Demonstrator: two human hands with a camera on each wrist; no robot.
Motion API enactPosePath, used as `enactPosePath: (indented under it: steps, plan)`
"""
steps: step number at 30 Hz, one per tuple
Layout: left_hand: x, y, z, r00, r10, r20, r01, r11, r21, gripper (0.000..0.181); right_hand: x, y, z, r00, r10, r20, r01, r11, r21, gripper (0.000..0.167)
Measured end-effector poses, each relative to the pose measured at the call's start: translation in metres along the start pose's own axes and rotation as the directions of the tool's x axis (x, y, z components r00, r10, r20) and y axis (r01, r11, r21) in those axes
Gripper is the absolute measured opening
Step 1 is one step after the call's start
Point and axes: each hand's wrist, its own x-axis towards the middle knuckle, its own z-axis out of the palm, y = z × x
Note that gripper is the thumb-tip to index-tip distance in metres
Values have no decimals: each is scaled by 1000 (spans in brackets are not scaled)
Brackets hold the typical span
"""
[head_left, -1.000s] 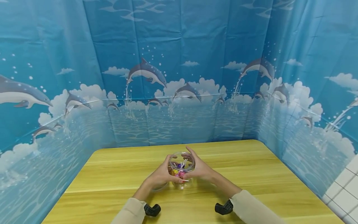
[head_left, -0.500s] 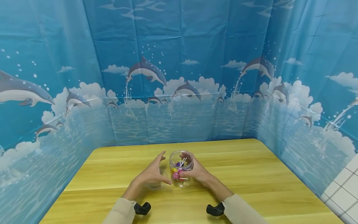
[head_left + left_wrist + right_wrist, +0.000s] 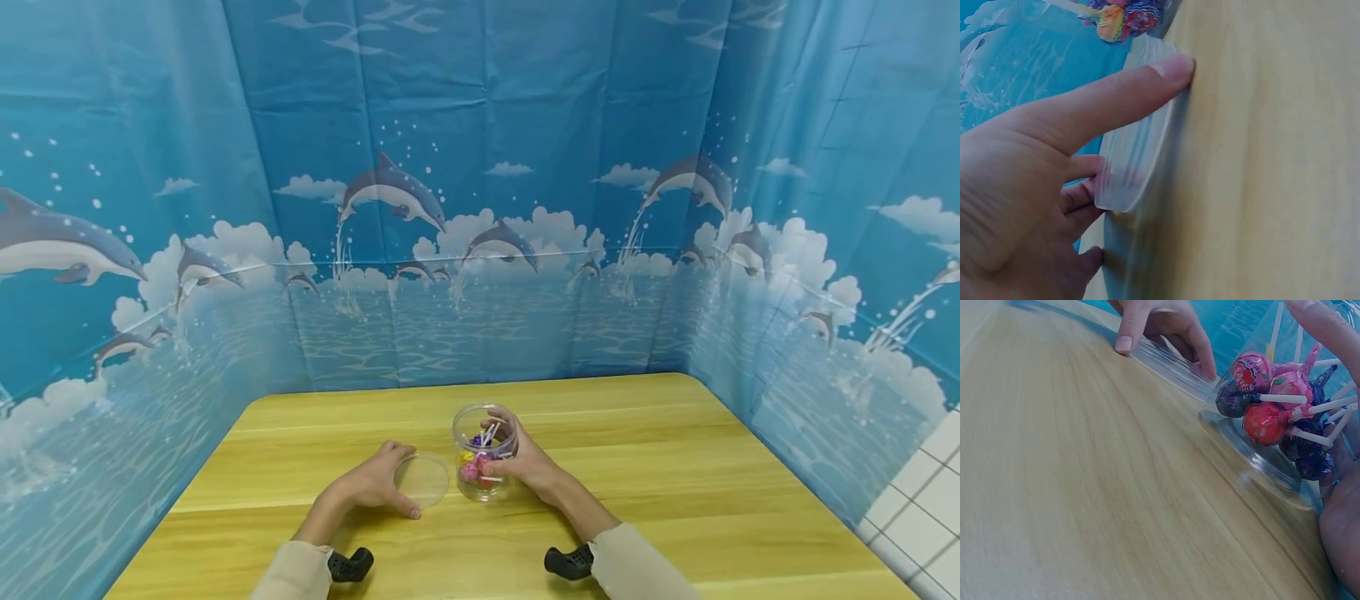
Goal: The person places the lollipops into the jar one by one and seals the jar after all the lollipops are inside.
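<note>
A clear plastic jar [image 3: 486,492] without its lid stands upright on the table, with wrapped lollipops [image 3: 480,467] inside, their white sticks pointing various ways. My right hand [image 3: 528,458] grips the jar from its right side, thumb in front and fingers behind. To the jar's left lies a round clear lid [image 3: 422,481]. Around the lid's left side curls my left hand [image 3: 375,479], thumb at the near edge and fingers at the far edge. In the left wrist view the thumb crosses in front of the lid's ridged side [image 3: 1129,162], and fingertips meet its other end.
The wooden table [image 3: 637,467] has rounded far corners. A blue curtain with dolphins [image 3: 480,325] hangs behind it and along both sides. White tiles [image 3: 922,500] show at the lower right. Each wrist carries a black mount [image 3: 570,563].
My left hand has let go of the jar and moved left and down to the lid. My right hand still holds the jar, which has hardly moved.
</note>
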Motion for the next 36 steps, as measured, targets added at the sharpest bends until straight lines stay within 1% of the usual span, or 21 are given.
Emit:
enactPosePath:
  steps: [4,8,10,12,14,16,17,20,22,25,27,28,30,36]
  plan:
    - [5,3,-1,1000,13,-14,-13,1000,14,105,-1,-2,-2,1000,9,-13,-8,1000,8,93]
    - [9,8,-4,999,19,-43,-20,999,-36,108,-2,-4,-2,1000,7,-12,-7,1000,5,95]
    - [12,10,-6,997,32,-64,-37,996,-79,109,-2,-5,-3,1000,4,-9,-4,1000,7,95]
    - [14,12,-9,995,41,-90,-53,989,-140,109,-2,-6,-3,1000,3,-10,-3,1000,10,94]
    - [15,13,-12,993,39,-113,-64,971,-229,108,-1,-5,-3,1000,4,-12,-4,1000,18,93]
    - [16,16,-13,990,31,-139,-76,940,-332,106,-1,-5,-3,1000,7,-17,-6,1000,24,93]
    - [17,17,-13,987,28,-156,-87,919,-385,105,-1,-5,-3,1000,5,-20,-5,1000,23,93]
    - [21,23,-12,979,22,-201,-127,842,-524,101,-1,-5,-2,1000,5,-30,-4,1000,29,93]
    - [25,28,-11,973,34,-229,-166,791,-588,99,-1,-4,-2,999,9,-39,-8,1000,29,92]
    - [30,34,-9,967,56,-249,-213,718,-663,94,-1,-2,0,999,15,-45,-14,1000,25,90]
    - [32,37,-8,964,69,-259,-235,682,-693,91,-2,-1,1,999,18,-47,-17,1000,21,90]
    - [33,39,-8,963,71,-261,-240,667,-705,90,-2,-1,1,999,19,-48,-19,1000,17,91]
    - [35,42,-7,961,83,-263,-253,648,-718,88,-3,-1,2,998,23,-50,-22,1000,16,91]
    - [37,51,-7,956,104,-276,-280,608,-742,87,-5,-1,4,999,25,-49,-25,1000,5,92]
